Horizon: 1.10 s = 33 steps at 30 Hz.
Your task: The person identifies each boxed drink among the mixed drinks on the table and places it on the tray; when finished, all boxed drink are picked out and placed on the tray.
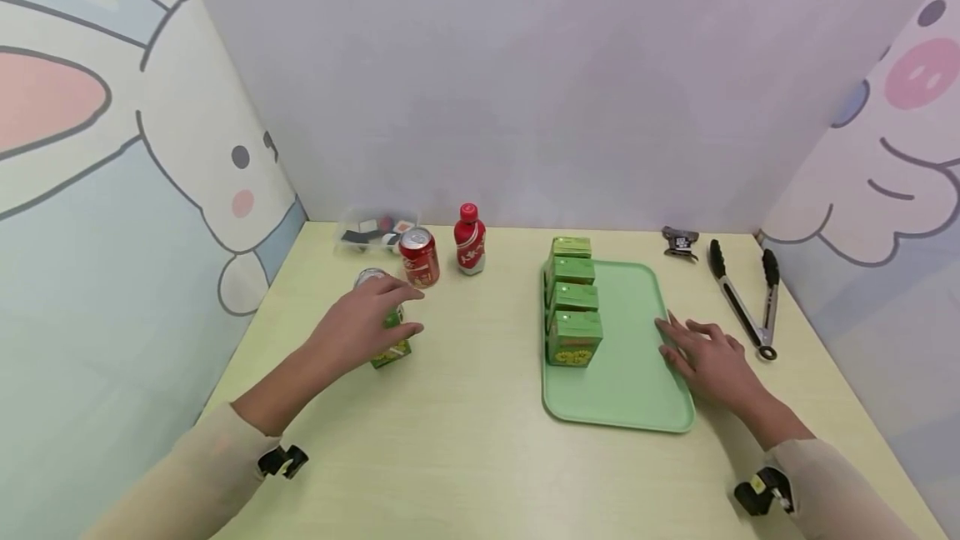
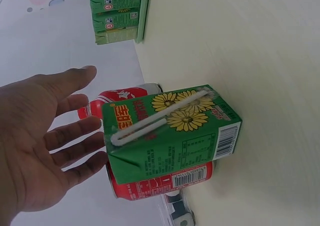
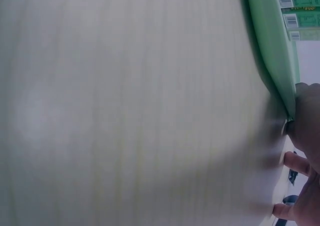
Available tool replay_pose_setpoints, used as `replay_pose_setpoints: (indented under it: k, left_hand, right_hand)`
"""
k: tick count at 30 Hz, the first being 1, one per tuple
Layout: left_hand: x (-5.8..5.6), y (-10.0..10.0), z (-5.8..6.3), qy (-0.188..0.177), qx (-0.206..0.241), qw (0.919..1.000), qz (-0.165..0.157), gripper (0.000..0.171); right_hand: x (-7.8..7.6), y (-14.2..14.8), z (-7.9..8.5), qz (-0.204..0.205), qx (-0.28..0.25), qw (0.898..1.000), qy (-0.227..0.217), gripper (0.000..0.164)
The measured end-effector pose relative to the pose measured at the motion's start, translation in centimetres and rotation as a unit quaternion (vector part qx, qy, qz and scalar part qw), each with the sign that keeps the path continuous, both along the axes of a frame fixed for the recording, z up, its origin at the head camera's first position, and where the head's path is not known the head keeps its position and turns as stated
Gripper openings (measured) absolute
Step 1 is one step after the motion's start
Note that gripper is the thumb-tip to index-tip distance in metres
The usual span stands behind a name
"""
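Observation:
My left hand (image 1: 367, 319) reaches over a green drink carton (image 2: 172, 131) at the left of the table, fingers spread and thumb held apart. In the left wrist view the carton shows yellow flowers and a white straw on its side, with my fingertips close to its top end. A can (image 1: 371, 274) stands just beyond, partly hidden by that hand. My right hand (image 1: 708, 363) rests at the right rim of a light green tray (image 1: 630, 394), fingers loosely spread. Several matching green cartons (image 1: 574, 340) stand in a row along the tray's left side.
Behind the left hand are a red can (image 1: 420, 258), a red bottle (image 1: 470, 242) and a clear plastic box (image 1: 363, 233) with small items. Black-tipped tongs (image 1: 742, 307) and a small dark packet (image 1: 680, 242) lie right of the tray. Walls enclose the table's back and sides.

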<state>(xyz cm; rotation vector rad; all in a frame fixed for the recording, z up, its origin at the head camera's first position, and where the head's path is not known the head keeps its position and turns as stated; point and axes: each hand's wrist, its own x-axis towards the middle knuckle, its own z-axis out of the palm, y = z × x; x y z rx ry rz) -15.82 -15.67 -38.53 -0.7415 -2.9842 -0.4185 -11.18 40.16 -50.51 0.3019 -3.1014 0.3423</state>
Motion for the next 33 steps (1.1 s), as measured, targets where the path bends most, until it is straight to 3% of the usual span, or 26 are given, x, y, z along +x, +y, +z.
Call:
replay_pose_setpoints:
  k: [22,33]
  left_hand:
    - [0.7,-1.9,-1.2,-0.001,0.014,0.9997,0.022,0.044]
    - [0.9,-2.3,-1.4,-0.002,0.006,0.9993,0.037,0.040]
  right_hand:
    - [-0.5,0.3,0.3,0.000,-0.042,0.999,0.010,0.053]
    - [-1.3,0.8,1.7,0.017,-0.033,0.999,-0.034,0.056]
